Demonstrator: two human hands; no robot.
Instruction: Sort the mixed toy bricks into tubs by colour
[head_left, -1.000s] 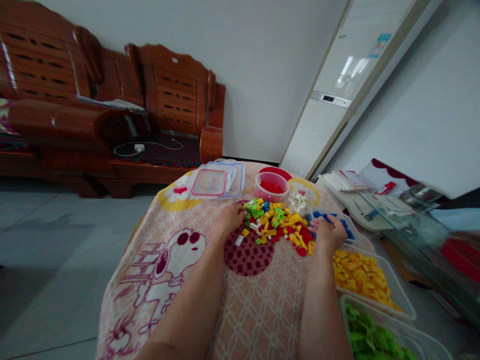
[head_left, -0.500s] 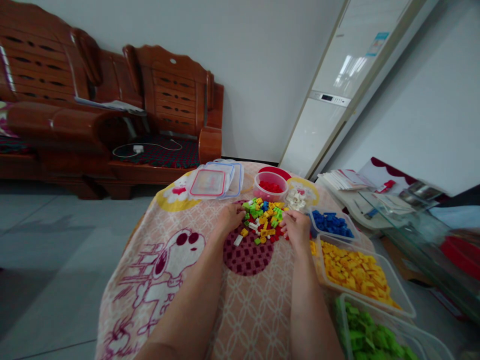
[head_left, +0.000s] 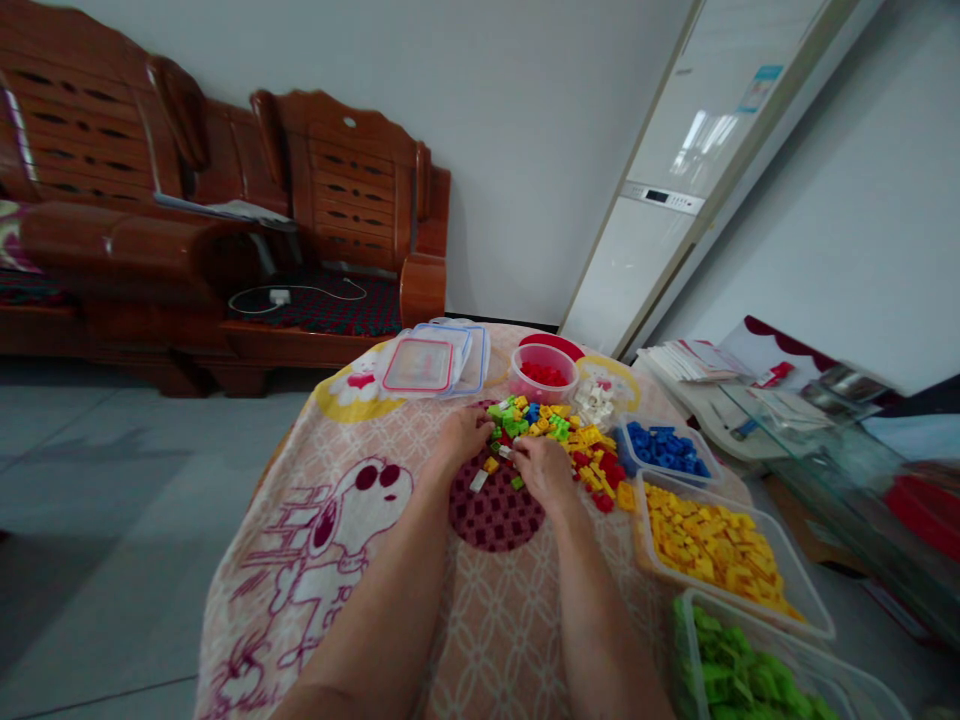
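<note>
A mixed pile of toy building bricks in yellow, green, red, blue and white lies on the cloth-covered table. At the pile's left edge rests my left hand, its fingers curled; whatever they hold is hidden. My right hand reaches over the middle of the pile with thumb and fingers drawn together among the bricks. A white brick lies right beside its fingertips, but I cannot make out what they pinch. Closer to me, another white brick lies loose on the dark round print.
Beyond the pile stand a tub of red bricks and a heap of white bricks. Boxes of blue, yellow and green bricks line the right side. Stacked lids lie at back left.
My right hand has moved left from the pile's right side to its middle, uncovering yellow and red bricks there. My left hand has stayed nearly in place.
</note>
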